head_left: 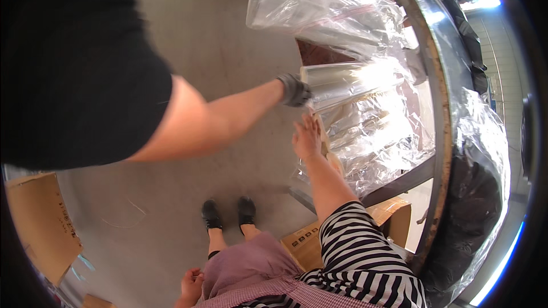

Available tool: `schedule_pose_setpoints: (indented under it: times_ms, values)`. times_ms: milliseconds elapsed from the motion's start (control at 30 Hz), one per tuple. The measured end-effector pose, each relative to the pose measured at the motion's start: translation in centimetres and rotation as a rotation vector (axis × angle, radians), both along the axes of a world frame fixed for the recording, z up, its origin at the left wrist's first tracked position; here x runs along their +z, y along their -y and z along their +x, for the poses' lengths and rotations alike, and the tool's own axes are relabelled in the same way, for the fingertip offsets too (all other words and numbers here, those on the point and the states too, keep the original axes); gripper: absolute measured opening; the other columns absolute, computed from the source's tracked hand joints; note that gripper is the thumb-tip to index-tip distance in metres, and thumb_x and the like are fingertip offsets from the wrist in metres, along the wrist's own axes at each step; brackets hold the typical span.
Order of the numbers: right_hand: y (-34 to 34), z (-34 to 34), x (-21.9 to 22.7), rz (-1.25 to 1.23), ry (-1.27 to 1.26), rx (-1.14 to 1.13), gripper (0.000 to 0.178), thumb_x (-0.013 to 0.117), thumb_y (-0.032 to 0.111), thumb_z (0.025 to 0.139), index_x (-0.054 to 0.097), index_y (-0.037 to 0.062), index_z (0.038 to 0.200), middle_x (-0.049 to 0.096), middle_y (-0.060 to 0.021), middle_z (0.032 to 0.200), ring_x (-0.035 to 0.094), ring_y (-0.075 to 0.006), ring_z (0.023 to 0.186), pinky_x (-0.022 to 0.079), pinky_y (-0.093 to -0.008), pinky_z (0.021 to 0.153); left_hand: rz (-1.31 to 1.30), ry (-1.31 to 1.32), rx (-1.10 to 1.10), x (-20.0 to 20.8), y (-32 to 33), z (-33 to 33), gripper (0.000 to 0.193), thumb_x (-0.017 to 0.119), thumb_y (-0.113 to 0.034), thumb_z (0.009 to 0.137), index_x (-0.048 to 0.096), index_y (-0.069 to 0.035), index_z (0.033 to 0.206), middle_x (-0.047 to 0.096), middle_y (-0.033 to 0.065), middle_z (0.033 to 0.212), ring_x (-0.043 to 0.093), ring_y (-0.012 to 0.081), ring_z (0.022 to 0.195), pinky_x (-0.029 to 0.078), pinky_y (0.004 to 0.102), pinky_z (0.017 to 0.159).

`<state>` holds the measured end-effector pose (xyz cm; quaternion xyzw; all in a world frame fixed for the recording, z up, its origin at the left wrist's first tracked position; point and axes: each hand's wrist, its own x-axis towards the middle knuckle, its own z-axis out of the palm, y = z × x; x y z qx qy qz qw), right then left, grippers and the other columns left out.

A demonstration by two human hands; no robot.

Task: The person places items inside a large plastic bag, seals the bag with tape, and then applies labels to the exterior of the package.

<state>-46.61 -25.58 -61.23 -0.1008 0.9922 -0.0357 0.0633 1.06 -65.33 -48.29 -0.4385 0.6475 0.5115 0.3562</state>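
Note:
My right hand reaches forward with its fingers stretched out, at the near end of a stack of clear plastic film rolls. I cannot tell whether its fingertips touch the edge of the stack. Just beyond it, another person's grey-gloved hand is at the end of the upper roll. Crumpled clear film lies below that roll, to the right of my hand. Low in the view, my left hand hangs beside my pink apron, its fingers loosely curled and nothing visible in them.
The other person's black-sleeved arm spans the left side. A metal rack frame curves along the right, with film-wrapped black material beyond. Cardboard boxes stand at the lower left and under the rack. More plastic film bulges at the top.

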Motion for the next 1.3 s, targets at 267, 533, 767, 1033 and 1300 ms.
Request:
schedule_pose_setpoints:
  times_ms: [267,533,767,1033,1300]
  values:
    - [2.2,15.1,1.3,0.089,0.53,-0.079,0.043,0.06,0.028,0.086,0.06,0.0106,0.125,0.046,-0.0192,0.139,0.045,-0.0394,0.128,0.04,-0.0495,0.107,-0.091,0.082,-0.207,2.5,-0.2,-2.2,0.031,0.065,-0.018,0.089,0.062,-0.002,0.116,0.07,0.0108,0.098,0.067,0.0204,0.086,0.054,0.0333,0.078]
    - [7.9,26.9,6.8,0.026,1.102,-0.009,0.046,0.061,0.038,0.089,0.058,0.0131,0.128,0.052,-0.0155,0.136,0.051,-0.0349,0.125,0.043,-0.0454,0.104,-0.184,0.061,-0.272,6.7,3.9,-2.7,0.035,0.065,-0.025,0.088,0.065,-0.003,0.115,0.071,0.012,0.1,0.069,0.0228,0.091,0.055,0.0358,0.081]
    - [6.6,31.0,8.7,-0.325,0.789,-0.115,0.041,0.066,0.032,0.086,0.063,0.0091,0.12,0.061,-0.0176,0.124,0.054,-0.0362,0.119,0.044,-0.045,0.101,-0.205,0.016,-0.285,9.2,7.2,-1.7,0.037,0.066,-0.029,0.087,0.065,-0.004,0.114,0.072,0.0136,0.102,0.07,0.0261,0.093,0.054,0.0379,0.084]
    - [5.7,32.7,20.9,-0.249,0.779,-0.033,0.044,0.068,0.035,0.083,0.065,0.0073,0.116,0.065,-0.017,0.115,0.061,-0.0357,0.108,0.049,-0.0447,0.094,-0.285,-0.087,-0.341,10.9,9.2,0.7,0.038,0.066,-0.031,0.086,0.066,-0.005,0.113,0.071,0.0156,0.101,0.069,0.0315,0.095,0.054,0.0407,0.084]
    - [6.2,33.5,25.4,-0.168,0.855,0.025,0.046,0.068,0.037,0.082,0.065,0.0082,0.118,0.066,-0.0161,0.116,0.061,-0.0347,0.109,0.049,-0.044,0.094,-0.282,-0.144,-0.292,14.2,12.6,0.2,0.04,0.066,-0.031,0.085,0.065,-0.005,0.115,0.071,0.0161,0.104,0.068,0.0322,0.098,0.054,0.0411,0.084]
